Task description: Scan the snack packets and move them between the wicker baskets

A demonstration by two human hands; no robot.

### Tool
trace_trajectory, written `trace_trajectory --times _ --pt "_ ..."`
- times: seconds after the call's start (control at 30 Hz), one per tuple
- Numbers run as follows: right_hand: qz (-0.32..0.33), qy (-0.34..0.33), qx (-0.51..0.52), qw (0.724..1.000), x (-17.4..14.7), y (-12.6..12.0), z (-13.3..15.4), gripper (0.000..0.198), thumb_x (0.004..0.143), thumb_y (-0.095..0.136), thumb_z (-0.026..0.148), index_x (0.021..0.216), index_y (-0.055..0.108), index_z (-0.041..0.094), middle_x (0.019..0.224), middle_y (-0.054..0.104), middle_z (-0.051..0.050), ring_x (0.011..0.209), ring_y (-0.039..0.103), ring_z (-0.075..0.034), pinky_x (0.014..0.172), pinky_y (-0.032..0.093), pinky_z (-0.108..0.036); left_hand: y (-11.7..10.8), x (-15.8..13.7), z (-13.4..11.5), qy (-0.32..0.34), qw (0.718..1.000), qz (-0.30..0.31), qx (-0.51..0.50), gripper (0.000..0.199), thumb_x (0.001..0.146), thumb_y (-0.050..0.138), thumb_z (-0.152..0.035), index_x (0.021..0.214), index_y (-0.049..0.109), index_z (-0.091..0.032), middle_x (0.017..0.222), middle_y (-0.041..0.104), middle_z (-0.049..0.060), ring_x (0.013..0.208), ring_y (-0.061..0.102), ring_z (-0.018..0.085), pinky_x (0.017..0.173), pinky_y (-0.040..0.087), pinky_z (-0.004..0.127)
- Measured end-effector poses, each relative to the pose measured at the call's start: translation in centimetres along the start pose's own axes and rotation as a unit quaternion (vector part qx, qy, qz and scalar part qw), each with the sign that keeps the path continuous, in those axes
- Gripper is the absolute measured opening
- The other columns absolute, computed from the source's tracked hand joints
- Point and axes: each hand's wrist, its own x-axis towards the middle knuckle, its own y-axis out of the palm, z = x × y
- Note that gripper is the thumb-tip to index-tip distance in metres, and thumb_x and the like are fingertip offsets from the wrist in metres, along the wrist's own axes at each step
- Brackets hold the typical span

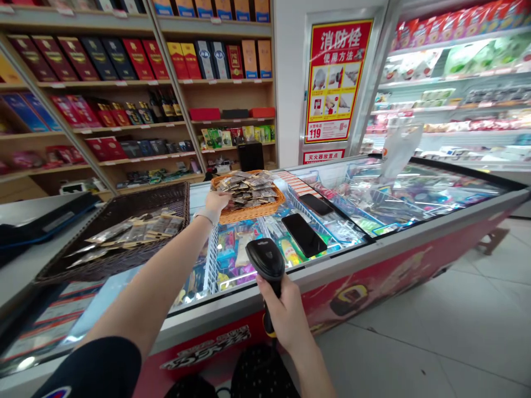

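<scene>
My right hand (286,309) is wrapped round the grip of a black barcode scanner (266,258), held upright in front of the freezer. My left hand (218,202) reaches forward to the left side of an orange wicker basket (249,213). Its fingers curl over the rim against the small flat packets (253,185) heaped inside; whether they grip a packet or the rim cannot be made out. Two dark phones lie on the glass to the right of the basket, a nearer phone (304,234) and a farther phone (316,204).
A dark brown wicker basket (124,260) with more packets stands at left. The glass-topped chest freezer (232,301) runs across the front. A clear plastic bag (400,149) stands on it at right. Shelves of boxed goods (219,80) and a lit display fridge (456,105) are behind.
</scene>
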Motion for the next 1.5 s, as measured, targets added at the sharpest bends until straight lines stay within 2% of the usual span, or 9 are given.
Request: trace_trajectory --times 0.1,0.17,0.33,0.47,0.57,0.63,0.8,1.07,1.5 --pt "-0.018 -0.007 0.019 1.0 0.1 0.5 -0.3 0.04 0.097 0.058 0.051 0.101 0.074 0.014 0.08 0.074 -0.006 0.077 0.065 -0.023 0.067 0.047 -0.029 -1.7 -1.2 -0.4 -0.039 0.99 0.014 -0.133 0.02 0.076 0.062 -0.009 0.095 0.068 -0.013 0.077 0.073 0.007 0.08 0.075 0.02 0.08 0.061 0.03" --pt "-0.014 -0.006 0.028 1.0 0.0 0.9 -0.3 0.042 0.097 0.058 0.052 0.1 0.074 0.014 0.077 0.073 -0.006 0.074 0.065 -0.023 0.066 0.047 -0.029 -3.1 -2.8 -0.4 -0.019 0.981 0.001 -0.193 0.018 0.074 0.061 -0.008 0.091 0.066 -0.013 0.074 0.07 0.005 0.076 0.073 0.015 0.082 0.06 0.028" --pt "0.004 -0.007 0.041 0.999 -0.8 2.3 0.7 0.041 0.097 0.059 0.052 0.101 0.074 0.014 0.078 0.073 -0.007 0.075 0.065 -0.024 0.066 0.047 -0.03 -5.5 -8.9 1.7 0.06 0.951 -0.116 -0.281 0.012 0.074 0.066 -0.021 0.084 0.066 -0.015 0.071 0.064 -0.001 0.07 0.067 0.012 0.075 0.058 0.025" --pt "0.038 -0.006 0.036 0.999 -1.8 3.5 1.7 0.04 0.096 0.06 0.051 0.1 0.074 0.014 0.081 0.074 -0.006 0.078 0.066 -0.023 0.071 0.049 -0.03 -5.6 -14.4 5.1 0.065 0.923 -0.128 -0.357 0.04 0.071 0.08 -0.038 0.104 0.073 -0.015 0.077 0.07 0.001 0.074 0.069 0.014 0.074 0.058 0.026" --pt "0.062 0.0 0.026 0.998 -2.5 4.4 2.0 0.038 0.095 0.061 0.05 0.1 0.075 0.014 0.081 0.074 -0.005 0.079 0.066 -0.023 0.073 0.049 -0.03 -4.7 -17.4 7.7 0.008 0.902 -0.101 -0.421 0.07 0.064 0.09 -0.043 0.125 0.071 -0.015 0.078 0.073 0.002 0.075 0.072 0.016 0.078 0.059 0.029" --pt "0.068 -0.001 0.016 0.998 -3.0 5.0 2.0 0.038 0.095 0.062 0.05 0.099 0.075 0.015 0.081 0.074 -0.005 0.078 0.066 -0.023 0.073 0.049 -0.029 -4.2 -18.7 8.9 -0.027 0.889 -0.095 -0.447 0.078 0.063 0.092 -0.041 0.132 0.069 -0.014 0.078 0.074 0.002 0.075 0.073 0.016 0.079 0.059 0.03" --pt "0.068 -0.003 -0.004 0.998 -3.7 6.0 1.8 0.037 0.094 0.062 0.048 0.103 0.075 0.014 0.083 0.076 -0.006 0.08 0.068 -0.025 0.073 0.051 -0.03 -3.7 -19.8 10.2 -0.046 0.885 -0.102 -0.452 0.074 0.066 0.092 -0.036 0.132 0.07 -0.012 0.084 0.079 0.005 0.08 0.075 0.018 0.085 0.06 0.032" --pt "0.043 -0.006 -0.074 0.996 -3.6 6.0 1.7 0.041 0.094 0.061 0.051 0.106 0.076 0.015 0.085 0.078 -0.008 0.081 0.07 -0.028 0.076 0.052 -0.034 -3.4 -20.0 10.2 -0.024 0.881 -0.099 -0.462 0.06 0.068 0.09 -0.037 0.122 0.077 -0.013 0.091 0.08 0.009 0.081 0.074 0.018 0.091 0.059 0.035" --pt "0.046 -0.018 -0.096 0.994 -3.0 6.6 2.0 0.046 0.098 0.054 0.052 0.118 0.074 0.016 0.094 0.079 -0.011 0.086 0.071 -0.03 0.077 0.051 -0.035 -3.2 -20.2 10.1 0.0 0.878 -0.11 -0.466 0.064 0.07 0.088 -0.04 0.128 0.074 -0.015 0.095 0.081 0.01 0.086 0.076 0.02 0.092 0.06 0.035"
